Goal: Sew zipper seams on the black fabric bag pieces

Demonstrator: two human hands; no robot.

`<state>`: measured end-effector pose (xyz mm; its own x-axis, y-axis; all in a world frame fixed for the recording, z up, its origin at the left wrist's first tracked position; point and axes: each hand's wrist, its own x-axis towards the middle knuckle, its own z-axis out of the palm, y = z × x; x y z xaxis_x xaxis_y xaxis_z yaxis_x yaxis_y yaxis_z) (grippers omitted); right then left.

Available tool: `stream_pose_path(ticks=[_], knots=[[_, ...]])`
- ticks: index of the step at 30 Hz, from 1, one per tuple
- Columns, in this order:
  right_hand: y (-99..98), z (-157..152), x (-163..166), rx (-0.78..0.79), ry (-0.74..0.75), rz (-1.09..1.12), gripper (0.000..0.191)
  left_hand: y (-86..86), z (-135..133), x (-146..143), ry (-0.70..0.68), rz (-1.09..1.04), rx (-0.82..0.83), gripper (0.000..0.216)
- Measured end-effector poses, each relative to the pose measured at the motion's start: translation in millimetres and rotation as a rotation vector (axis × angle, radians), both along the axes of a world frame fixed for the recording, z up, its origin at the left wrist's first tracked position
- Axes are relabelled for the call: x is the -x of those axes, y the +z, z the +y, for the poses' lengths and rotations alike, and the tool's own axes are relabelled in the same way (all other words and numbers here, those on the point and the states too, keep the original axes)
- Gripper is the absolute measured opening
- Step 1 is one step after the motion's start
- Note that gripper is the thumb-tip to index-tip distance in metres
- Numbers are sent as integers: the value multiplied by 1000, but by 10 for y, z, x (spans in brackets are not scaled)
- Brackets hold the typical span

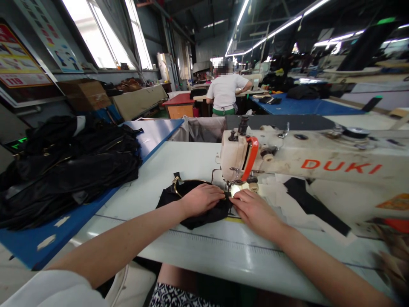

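Observation:
A black fabric piece with a gold zipper (169, 199) lies on the pale sewing table, its right edge at the needle area of a sewing machine (238, 157). My left hand (206, 199) rests flat on this fabric, fingers stretched toward the needle. Just right of the needle, my right hand (252, 209) has its thumb and fingers pinched together at the fabric's right edge. The fingertips of both hands nearly meet below the lit presser foot, and they cover part of the fabric there.
Black garments with zippers (70, 166) are heaped on a blue-edged table (54, 236) at left. A black strip (315, 204) lies on white paper under the machine arm. Farther back, a person in a white shirt (225, 91) stands facing away.

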<state>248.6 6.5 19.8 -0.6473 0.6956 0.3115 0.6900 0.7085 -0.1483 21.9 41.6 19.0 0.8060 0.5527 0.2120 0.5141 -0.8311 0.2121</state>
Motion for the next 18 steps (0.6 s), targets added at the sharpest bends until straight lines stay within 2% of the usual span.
stream_pose_path(ticks=[7,18], knots=[[-7,53,22,22,-93,-34,24,13,156,-16,-29,11,8,29],[-24,72,38,27,-145,-49,24,-17,289,-11,-92,-3,-28,28]])
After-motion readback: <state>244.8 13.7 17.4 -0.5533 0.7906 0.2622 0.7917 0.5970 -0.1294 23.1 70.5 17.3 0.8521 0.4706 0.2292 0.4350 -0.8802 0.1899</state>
